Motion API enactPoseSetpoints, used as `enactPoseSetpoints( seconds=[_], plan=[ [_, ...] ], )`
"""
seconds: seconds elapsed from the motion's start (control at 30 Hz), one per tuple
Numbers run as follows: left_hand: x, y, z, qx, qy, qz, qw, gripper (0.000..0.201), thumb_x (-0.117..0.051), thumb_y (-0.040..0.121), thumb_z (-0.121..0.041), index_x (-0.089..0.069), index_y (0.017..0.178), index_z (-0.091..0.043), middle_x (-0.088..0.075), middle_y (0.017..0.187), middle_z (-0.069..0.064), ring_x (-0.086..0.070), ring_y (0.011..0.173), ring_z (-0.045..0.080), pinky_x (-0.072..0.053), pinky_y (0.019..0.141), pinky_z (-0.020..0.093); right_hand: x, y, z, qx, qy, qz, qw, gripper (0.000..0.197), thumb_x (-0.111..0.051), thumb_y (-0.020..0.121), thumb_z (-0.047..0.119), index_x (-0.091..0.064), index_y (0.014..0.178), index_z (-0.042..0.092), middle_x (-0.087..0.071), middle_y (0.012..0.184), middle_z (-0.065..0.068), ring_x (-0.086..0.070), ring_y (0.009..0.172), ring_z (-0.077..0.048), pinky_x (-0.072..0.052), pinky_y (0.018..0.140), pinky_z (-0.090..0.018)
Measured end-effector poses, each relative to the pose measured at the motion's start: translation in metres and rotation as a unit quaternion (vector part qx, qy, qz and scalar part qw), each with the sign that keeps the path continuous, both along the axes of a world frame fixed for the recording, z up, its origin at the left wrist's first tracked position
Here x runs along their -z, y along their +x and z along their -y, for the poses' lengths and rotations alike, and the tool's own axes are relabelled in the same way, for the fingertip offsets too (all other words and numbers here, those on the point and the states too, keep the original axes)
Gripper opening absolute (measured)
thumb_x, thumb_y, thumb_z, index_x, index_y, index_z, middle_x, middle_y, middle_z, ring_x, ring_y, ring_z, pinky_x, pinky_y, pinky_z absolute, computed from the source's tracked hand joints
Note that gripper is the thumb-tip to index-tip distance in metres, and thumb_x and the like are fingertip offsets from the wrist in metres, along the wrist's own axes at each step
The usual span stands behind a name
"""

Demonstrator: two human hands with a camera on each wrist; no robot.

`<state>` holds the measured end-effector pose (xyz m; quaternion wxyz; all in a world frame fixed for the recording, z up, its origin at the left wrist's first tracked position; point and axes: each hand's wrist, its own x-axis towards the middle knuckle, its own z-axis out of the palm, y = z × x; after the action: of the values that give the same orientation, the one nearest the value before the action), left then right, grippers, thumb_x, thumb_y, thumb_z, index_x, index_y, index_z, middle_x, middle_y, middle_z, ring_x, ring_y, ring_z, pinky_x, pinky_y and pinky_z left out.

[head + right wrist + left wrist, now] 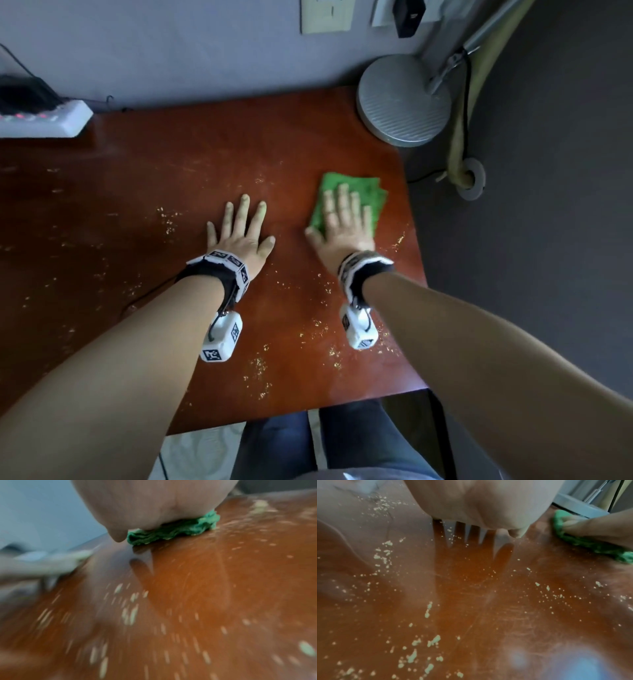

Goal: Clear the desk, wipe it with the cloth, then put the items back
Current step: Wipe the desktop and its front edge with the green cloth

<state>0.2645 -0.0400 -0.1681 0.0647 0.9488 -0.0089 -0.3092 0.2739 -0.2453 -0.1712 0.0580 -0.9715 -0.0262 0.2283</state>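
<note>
- The right hand (344, 222) lies flat, fingers straight, pressing the folded green cloth (371, 198) under it.
- The left hand (241, 229) lies flat, holding nothing, on the crumb-speckled red-brown wooden bench (137, 212).

Reddish-brown wooden desk (191, 161): broad open middle and left. Round grey metal lamp base (404, 102) blocks far right corner; white power strip (44, 118) blocks far left edge.

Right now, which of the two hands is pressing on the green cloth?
The right hand lies flat on the folded green cloth near the desk's right edge. The left hand rests flat on the bare reddish-brown wooden desk.
</note>
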Motion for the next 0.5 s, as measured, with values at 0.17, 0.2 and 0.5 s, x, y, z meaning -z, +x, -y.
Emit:
enactPoseSetpoints(
  seconds=[0.17, 0.2, 0.5],
  plan=[
    [0.003, 0.001, -0.001, -0.003, -0.009, 0.013, 1.0, 0.067, -0.019, 0.098, -0.058, 0.018, 0.15, -0.041, 0.032, 0.157, -0.011, 0.024, 0.147, 0.019, 0.008, 0.118, 0.055, -0.003, -0.034, -0.005, -0.189, 0.01, -0.024, 0.982, 0.076, -0.018, 0.098, 0.062, 0.021, 0.153, 0.028, 0.03, 0.159, 0.002, 0.024, 0.147, -0.019, 0.008, 0.121, -0.045],
    [0.002, 0.001, -0.002, 0.0, -0.012, 0.007, 1.0, 0.066, -0.019, 0.098, -0.058, 0.018, 0.151, -0.041, 0.033, 0.156, -0.01, 0.025, 0.147, 0.019, 0.008, 0.118, 0.055, -0.001, -0.034, 0.008, -0.165, 0.008, -0.017, 0.986, 0.074, -0.019, 0.098, 0.06, 0.02, 0.153, 0.028, 0.029, 0.159, 0.002, 0.023, 0.147, -0.018, 0.008, 0.121, -0.044],
    [-0.005, 0.0, -0.02, 0.075, -0.015, 0.007, 0.997, 0.067, -0.019, 0.098, -0.058, 0.014, 0.153, -0.038, 0.031, 0.158, -0.008, 0.022, 0.148, 0.02, 0.005, 0.119, 0.054, 0.0, -0.049, 0.051, 0.135, -0.029, 0.007, 0.99, 0.078, -0.02, 0.098, 0.061, 0.016, 0.155, 0.022, 0.022, 0.162, -0.005, 0.016, 0.149, -0.025, 0.007, 0.121, -0.048]
  ],
)
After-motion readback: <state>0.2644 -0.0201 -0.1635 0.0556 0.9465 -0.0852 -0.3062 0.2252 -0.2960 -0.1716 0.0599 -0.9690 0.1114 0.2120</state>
